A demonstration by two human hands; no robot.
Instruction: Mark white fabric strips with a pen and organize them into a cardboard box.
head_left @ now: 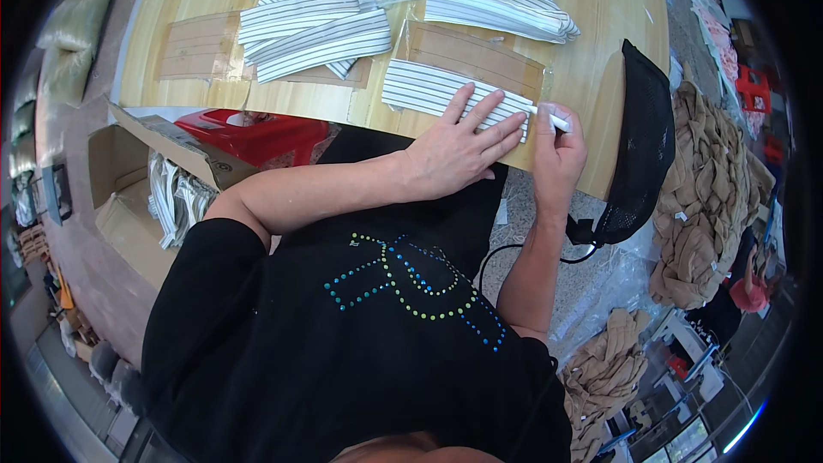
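My left hand [456, 144] lies flat with fingers spread on a white fabric strip with dark stripes [415, 86], at the table's near edge. In my right hand [557, 159] is a slim white marking pen [559, 123], its tip at the strip's right end. Just beyond the strip, a brown cardboard piece with drawn lines [471, 50] is taped to the wooden table [604, 51]. To the left, several striped strips [317, 30] lie crossed over another taped cardboard piece [199, 47].
A pile of striped strips [493, 4] lies at the far side beside clear plastic. A black mesh bag [639, 137] hangs over the right edge. Left below stand an open carton [116, 163] with striped fabric and a red plastic stool [257, 135]. Brown garments [707, 197] are heaped at right.
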